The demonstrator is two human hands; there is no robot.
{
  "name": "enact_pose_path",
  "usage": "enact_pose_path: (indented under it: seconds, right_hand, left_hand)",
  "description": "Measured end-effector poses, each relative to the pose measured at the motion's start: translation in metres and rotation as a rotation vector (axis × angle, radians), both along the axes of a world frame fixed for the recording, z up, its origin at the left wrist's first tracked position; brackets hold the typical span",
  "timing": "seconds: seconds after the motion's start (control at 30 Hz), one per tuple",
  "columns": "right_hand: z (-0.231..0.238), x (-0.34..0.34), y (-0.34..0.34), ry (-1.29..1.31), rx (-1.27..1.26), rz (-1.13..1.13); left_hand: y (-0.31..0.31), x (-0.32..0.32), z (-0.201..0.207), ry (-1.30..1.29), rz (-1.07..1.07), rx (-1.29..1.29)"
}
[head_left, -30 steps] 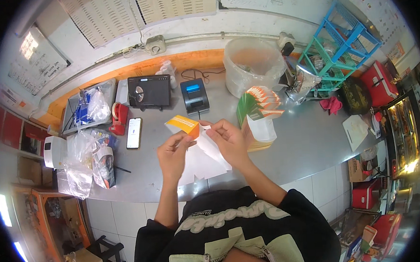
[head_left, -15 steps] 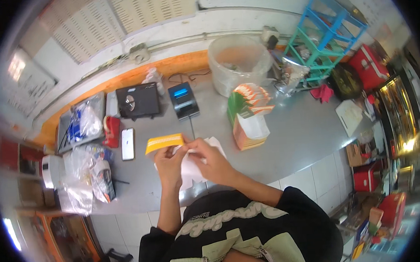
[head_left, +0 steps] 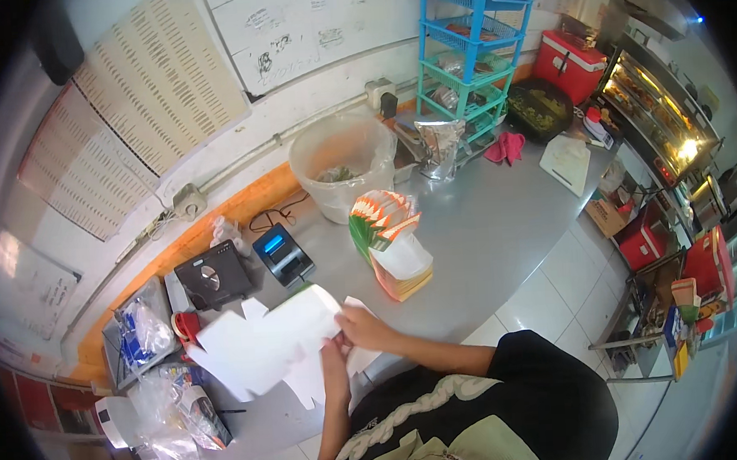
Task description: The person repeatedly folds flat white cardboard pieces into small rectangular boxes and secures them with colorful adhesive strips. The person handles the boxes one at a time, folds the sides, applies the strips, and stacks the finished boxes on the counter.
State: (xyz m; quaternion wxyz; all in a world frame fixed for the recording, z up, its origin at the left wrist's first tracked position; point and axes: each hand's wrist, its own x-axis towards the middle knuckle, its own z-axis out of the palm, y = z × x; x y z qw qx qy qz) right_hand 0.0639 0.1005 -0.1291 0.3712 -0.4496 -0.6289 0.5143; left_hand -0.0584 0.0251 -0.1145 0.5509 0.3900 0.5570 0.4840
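A flat white die-cut cardboard box blank [head_left: 262,344], slightly blurred, tilts above the metal table with its plain side up. The fingers of my right hand [head_left: 365,328] pinch it at its right edge. Just below, my left hand [head_left: 335,361] has its fingers closed on the same edge. Further white card [head_left: 360,357] with cut tabs lies under the blank and beside my hands. Beyond my right hand stands a stack of nested orange, green and white food cartons [head_left: 395,266].
A blue-black card printer-like device [head_left: 283,255] and a black flat box [head_left: 214,275] sit behind the blank. At left are a red tape dispenser [head_left: 186,327] and plastic bags [head_left: 165,411]. A clear-lined bucket [head_left: 340,169] and blue-green rack [head_left: 468,66] stand along the wall.
The yellow printed piece between my fingers is out of sight; a large white blank now spreads leftward from my hands. The whole view has swung to the right.
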Motion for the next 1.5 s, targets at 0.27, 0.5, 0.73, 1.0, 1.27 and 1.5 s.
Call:
enact_pose_path:
  seconds: [0.27, 0.5, 0.73, 1.0, 1.27, 1.5]
  right_hand:
    - [0.102, 0.011, -0.054, -0.087, -0.012, 1.016]
    - [0.117, 0.041, -0.024, -0.760, 0.748, 0.460]
    - [0.090, 0.059, -0.010, -0.525, 0.594, 0.739]
    - [0.094, 0.035, -0.022, -0.608, 0.579, 0.505]
    - [0.086, 0.031, -0.019, -0.553, 0.619, 0.427]
    - [0.073, 0.023, -0.017, -0.435, 0.605, 0.467]
  left_hand:
    - [0.015, -0.063, 0.032, 0.731, 0.284, 0.323]
    - [-0.036, -0.048, 0.060, 1.017, -0.546, 0.530]
    - [-0.027, -0.087, 0.066, 0.230, -0.515, 0.023]
    - [0.004, -0.083, 0.074, 0.145, -0.256, -0.118]
    - [0.006, -0.044, 0.076, 0.417, -0.203, -0.036]
    - [0.004, -0.044, 0.064, 0.407, -0.206, 0.062]
